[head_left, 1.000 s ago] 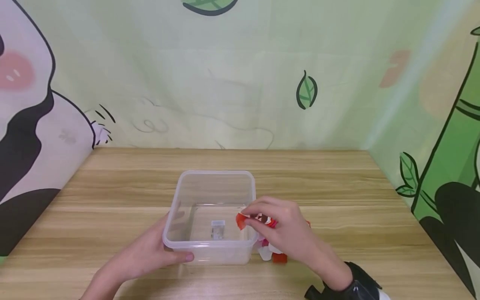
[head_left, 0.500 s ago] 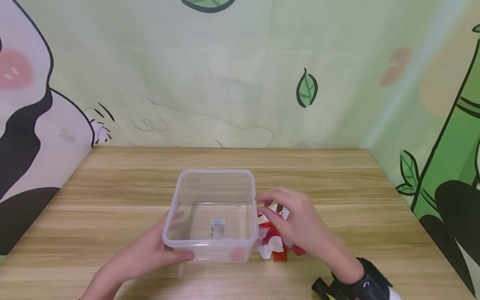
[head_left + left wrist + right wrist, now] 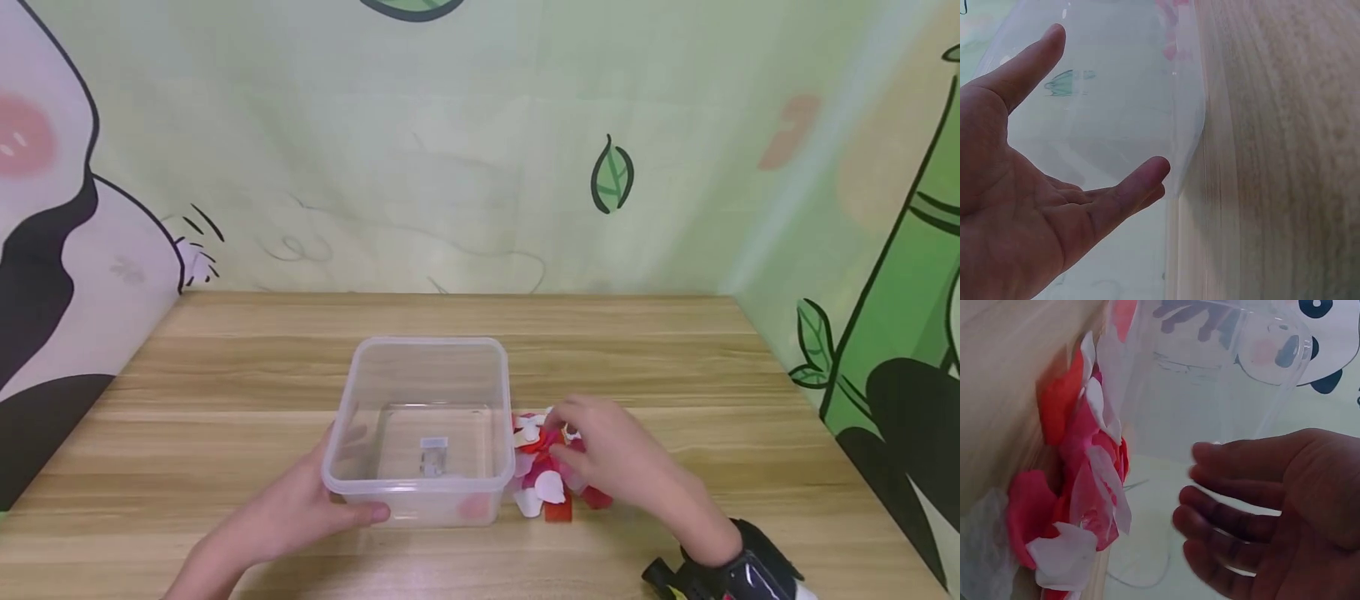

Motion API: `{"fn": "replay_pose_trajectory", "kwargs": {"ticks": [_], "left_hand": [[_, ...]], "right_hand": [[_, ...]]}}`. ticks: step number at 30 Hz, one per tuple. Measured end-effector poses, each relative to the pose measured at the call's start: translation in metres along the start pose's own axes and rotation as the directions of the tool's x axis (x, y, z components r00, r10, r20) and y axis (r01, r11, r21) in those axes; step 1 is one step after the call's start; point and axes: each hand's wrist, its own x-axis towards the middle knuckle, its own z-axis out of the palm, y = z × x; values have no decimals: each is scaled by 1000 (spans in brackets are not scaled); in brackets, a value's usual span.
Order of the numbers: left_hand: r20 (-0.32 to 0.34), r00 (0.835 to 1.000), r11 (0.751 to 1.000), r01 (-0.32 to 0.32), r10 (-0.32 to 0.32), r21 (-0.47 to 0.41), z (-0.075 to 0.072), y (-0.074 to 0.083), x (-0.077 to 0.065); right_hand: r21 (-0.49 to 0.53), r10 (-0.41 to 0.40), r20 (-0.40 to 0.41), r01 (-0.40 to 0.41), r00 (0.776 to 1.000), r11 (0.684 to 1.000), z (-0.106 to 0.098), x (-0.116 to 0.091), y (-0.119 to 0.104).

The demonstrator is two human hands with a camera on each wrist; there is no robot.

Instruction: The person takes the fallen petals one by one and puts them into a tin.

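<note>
In the head view a clear plastic box [image 3: 416, 507] stands on the wooden table. My left hand [image 3: 300, 492] holds it at its near left corner, thumb on the front wall and fingers along the left side. A reddish-pink petal [image 3: 474, 505] shows through the front wall, low on the right. Beside the box lies a pile of red, pink and white fabric-like petals [image 3: 550, 487]. Over the pile is my right hand [image 3: 618, 450], fingertips close to the petals. In the right wrist view its fingers [image 3: 1235, 459] are loosely bent with nothing between them.
The wooden table [image 3: 262, 358] reaches back to a pale green printed cloth [image 3: 480, 167]. Cartoon panda and bamboo prints flank it. A black wrist device [image 3: 742, 567] sits on my right forearm. A small pale rectangle [image 3: 433, 457] shows at the box's bottom.
My right hand has let go of a red petal at the box's right side, then moved back right and down over the pile. My left hand and the box stay in place.
</note>
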Motion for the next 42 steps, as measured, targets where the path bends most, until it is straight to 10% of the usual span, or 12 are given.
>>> {"fn": "replay_pose_trajectory", "kwargs": {"ticks": [14,42], "left_hand": [[5,1000,997,-13,14,-80,2,0,1],[22,999,994,-35,38,-103,2,-1,2]], "right_hand": [[-105,271,186,-256,944,961,-1,1,8],[49,80,168,-89,983,995,-9,-2,18]]}}
